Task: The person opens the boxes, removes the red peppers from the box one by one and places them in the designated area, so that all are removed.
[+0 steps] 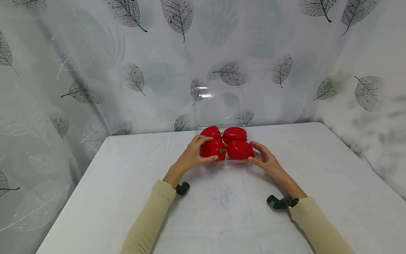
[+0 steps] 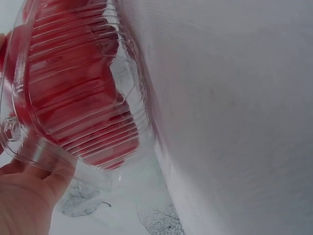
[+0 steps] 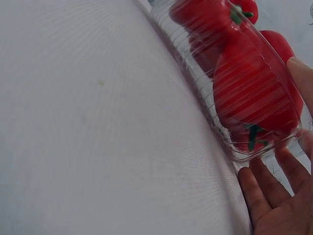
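Several red bell peppers sit in a clear plastic clamshell box (image 1: 233, 161) near the table's far edge. Its transparent lid (image 1: 220, 107) stands raised behind them. My left hand (image 1: 193, 154) grips the box's left side, fingers over the front left pepper (image 1: 210, 149) and thumb along the front rim. From the right, my right hand (image 1: 267, 161) holds the other side, thumb near the front corner beside the front right pepper (image 1: 240, 150). In the left wrist view, the ribbed box wall (image 2: 73, 93) hides part of the left fingers. Right fingers (image 3: 261, 183) lie against the box end in the right wrist view.
A white cloth covers the table (image 1: 152, 155). Behind and at both sides hangs a pale curtain (image 1: 165, 81) with leaf prints, close to the table's far edge. Dark straps with small devices (image 1: 282, 202) sit on both wrists.
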Tool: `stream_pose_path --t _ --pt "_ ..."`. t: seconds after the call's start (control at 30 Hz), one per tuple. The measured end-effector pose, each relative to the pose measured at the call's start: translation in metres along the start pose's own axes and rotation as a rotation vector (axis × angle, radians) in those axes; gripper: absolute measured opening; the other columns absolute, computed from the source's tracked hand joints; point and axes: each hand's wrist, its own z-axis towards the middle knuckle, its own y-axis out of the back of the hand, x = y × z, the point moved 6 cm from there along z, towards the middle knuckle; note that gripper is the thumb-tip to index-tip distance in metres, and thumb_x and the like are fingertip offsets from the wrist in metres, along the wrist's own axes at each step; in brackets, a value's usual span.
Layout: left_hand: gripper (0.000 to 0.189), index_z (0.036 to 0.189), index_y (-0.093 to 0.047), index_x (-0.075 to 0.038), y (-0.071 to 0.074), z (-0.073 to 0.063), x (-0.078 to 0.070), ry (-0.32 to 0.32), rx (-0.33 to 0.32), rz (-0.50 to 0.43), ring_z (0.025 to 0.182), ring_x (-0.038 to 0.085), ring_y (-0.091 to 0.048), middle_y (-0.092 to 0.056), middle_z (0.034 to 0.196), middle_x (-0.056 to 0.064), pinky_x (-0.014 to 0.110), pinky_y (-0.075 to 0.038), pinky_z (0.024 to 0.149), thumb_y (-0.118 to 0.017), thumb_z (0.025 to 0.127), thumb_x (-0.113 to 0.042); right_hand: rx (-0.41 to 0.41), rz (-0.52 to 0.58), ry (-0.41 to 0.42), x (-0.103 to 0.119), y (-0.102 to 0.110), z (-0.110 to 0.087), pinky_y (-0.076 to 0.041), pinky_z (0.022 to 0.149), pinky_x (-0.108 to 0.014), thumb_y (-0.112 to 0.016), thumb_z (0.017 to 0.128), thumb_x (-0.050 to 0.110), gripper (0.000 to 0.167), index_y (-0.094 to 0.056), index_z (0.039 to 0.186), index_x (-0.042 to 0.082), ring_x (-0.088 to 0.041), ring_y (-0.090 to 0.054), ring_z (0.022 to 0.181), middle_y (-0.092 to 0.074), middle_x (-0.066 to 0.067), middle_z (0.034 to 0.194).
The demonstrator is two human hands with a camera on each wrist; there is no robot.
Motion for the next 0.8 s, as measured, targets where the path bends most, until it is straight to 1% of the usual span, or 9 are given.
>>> stream_pose_path --t 0.13,0.2,0.27,0.37,0.43,0.53,0.8 --pt "0.060 0.130 -0.055 -0.011 0.0012 -0.0003 -0.0018 -0.028 -0.008 -0.007 0.119 0.025 -0.048 -0.050 0.125 0.009 0.039 -0.054 0.092 -0.082 0.078 -0.025 0.005 0.006 0.005 0.0004 0.0002 -0.0008 -0.036 0.106 -0.027 -0.065 0.094 0.019 0.071 -0.026 0.153 0.009 -0.034 -0.022 0.146 -0.026 -0.013 0.159" --pt "0.060 0.129 -0.055 -0.010 0.0018 -0.0004 -0.0029 -0.041 -0.013 -0.013 0.119 0.025 -0.048 -0.050 0.124 0.009 0.038 -0.054 0.092 -0.083 0.078 -0.024 0.006 0.008 0.006 0.0005 0.0000 -0.0010 -0.036 0.105 -0.026 -0.065 0.094 0.019 0.071 -0.026 0.153 0.010 -0.035 -0.022 0.146 -0.026 -0.013 0.159" --pt "0.059 0.129 -0.055 -0.010 0.0023 -0.0004 -0.0037 -0.049 -0.016 -0.016 0.119 0.024 -0.048 -0.050 0.124 0.008 0.038 -0.054 0.092 -0.082 0.078 -0.024 0.004 0.005 0.004 0.0007 -0.0003 -0.0010 -0.035 0.107 -0.031 -0.065 0.094 0.019 0.071 -0.026 0.153 0.010 -0.034 -0.022 0.146 -0.026 -0.012 0.159" --pt "0.059 0.128 -0.056 -0.010 0.0027 0.0000 -0.0045 -0.056 -0.019 -0.013 0.119 0.024 -0.049 -0.050 0.123 0.008 0.037 -0.054 0.092 -0.082 0.078 -0.024 0.001 -0.004 -0.001 0.0009 -0.0004 -0.0010 -0.031 0.110 -0.042 -0.065 0.094 0.020 0.072 -0.026 0.153 0.011 -0.033 -0.021 0.147 -0.026 -0.011 0.159" --pt "0.059 0.128 -0.056 -0.011 0.0030 -0.0001 -0.0047 -0.053 -0.020 -0.011 0.119 0.023 -0.049 -0.050 0.123 0.008 0.037 -0.054 0.092 -0.083 0.078 -0.024 -0.001 -0.008 -0.003 0.0012 -0.0003 -0.0009 -0.029 0.111 -0.047 -0.065 0.094 0.021 0.072 -0.026 0.153 0.011 -0.033 -0.021 0.147 -0.026 -0.011 0.159" --pt "0.059 0.128 -0.056 -0.011 0.0036 -0.0005 -0.0051 -0.047 -0.025 -0.009 0.119 0.022 -0.048 -0.050 0.124 0.007 0.037 -0.054 0.091 -0.083 0.078 -0.024 -0.003 -0.011 -0.007 0.0014 -0.0002 -0.0008 -0.028 0.112 -0.049 -0.065 0.094 0.021 0.072 -0.026 0.153 0.011 -0.032 -0.021 0.147 -0.026 -0.011 0.159" --pt "0.059 0.129 -0.056 -0.012 0.0038 -0.0006 -0.0066 -0.047 -0.038 -0.018 0.119 0.023 -0.049 -0.050 0.124 0.007 0.037 -0.055 0.089 -0.083 0.078 -0.024 -0.013 -0.014 -0.004 0.0004 0.0008 -0.0003 -0.029 0.111 -0.048 -0.066 0.094 0.022 0.072 -0.027 0.153 0.012 -0.033 -0.022 0.147 -0.026 -0.011 0.159"
